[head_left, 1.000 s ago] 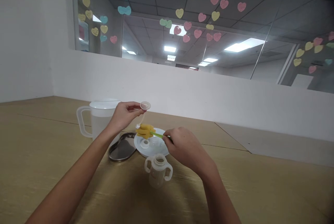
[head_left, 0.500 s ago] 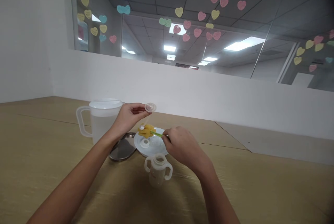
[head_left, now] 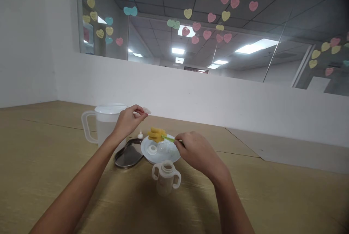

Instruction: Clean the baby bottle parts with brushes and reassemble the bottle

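Observation:
My left hand (head_left: 129, 119) pinches a small clear round lid (head_left: 147, 111) above the back of the table, beside the jug. My right hand (head_left: 195, 150) grips the green handle (head_left: 168, 138) of a yellow sponge brush (head_left: 157, 134). The sponge head is over the back of a white bowl (head_left: 174, 153), in which a white ring (head_left: 152, 149) lies. In front of the bowl stands a clear bottle (head_left: 164, 185) with two handles and no cap. A small white nozzle-like piece (head_left: 140, 134) is between the tray and the bowl.
A lidded translucent jug (head_left: 105, 126) stands behind my left forearm. The metal kidney tray (head_left: 129, 155) lies left of the bowl, partly touching its rim. Behind the table (head_left: 272, 190) rises a white wall (head_left: 191, 99) with a window.
My left hand has moved left with the lid, which is now tilted nearly edge-on. The brush and my right hand have shifted slightly right. The small white piece now shows clear of the sponge.

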The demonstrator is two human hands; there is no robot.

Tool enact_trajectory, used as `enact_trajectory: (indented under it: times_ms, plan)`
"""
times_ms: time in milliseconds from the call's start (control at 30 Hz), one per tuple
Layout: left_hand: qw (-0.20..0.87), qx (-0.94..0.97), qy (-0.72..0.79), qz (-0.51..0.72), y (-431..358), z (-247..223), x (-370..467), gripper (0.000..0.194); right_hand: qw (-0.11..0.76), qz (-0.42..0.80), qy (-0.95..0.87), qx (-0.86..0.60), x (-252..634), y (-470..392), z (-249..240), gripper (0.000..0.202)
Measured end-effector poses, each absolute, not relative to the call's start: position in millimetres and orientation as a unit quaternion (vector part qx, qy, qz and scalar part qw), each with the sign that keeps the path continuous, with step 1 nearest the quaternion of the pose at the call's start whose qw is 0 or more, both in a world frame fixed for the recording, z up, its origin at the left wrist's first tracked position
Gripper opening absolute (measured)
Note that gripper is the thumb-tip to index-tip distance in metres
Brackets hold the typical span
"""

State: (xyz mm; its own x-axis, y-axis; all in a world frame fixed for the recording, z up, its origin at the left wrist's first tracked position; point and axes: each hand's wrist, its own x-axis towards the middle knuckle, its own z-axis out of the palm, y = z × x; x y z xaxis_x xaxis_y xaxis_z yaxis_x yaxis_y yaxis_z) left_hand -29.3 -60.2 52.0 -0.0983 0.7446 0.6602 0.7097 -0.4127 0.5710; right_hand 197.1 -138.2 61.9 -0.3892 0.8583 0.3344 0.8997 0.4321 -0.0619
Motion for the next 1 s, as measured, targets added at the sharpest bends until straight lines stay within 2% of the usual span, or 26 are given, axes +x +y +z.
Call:
enact_trajectory:
  times_ms: [133,233,333,533,1000]
  plan:
    - [-0.075,0.686,0.630,0.357,-41,36,-47,0.021,0.175,-0.051,-0.824,-0.536,203,-137,63,0.032]
    - [-0.061,0.708,0.670,0.214,-27,21,-56,0.017,0.184,-0.048,-0.825,-0.533,206,-136,62,0.033]
    - [-0.029,0.713,0.687,0.139,-17,4,-59,0.009,0.188,-0.048,-0.827,-0.527,208,-136,62,0.035]
    - [-0.001,0.701,0.707,0.094,-10,-20,-58,0.010,0.189,-0.049,-0.829,-0.524,209,-135,62,0.036]
    - [-0.005,0.696,0.717,0.047,5,-43,-53,0.016,0.193,-0.044,-0.826,-0.528,209,-135,62,0.033]
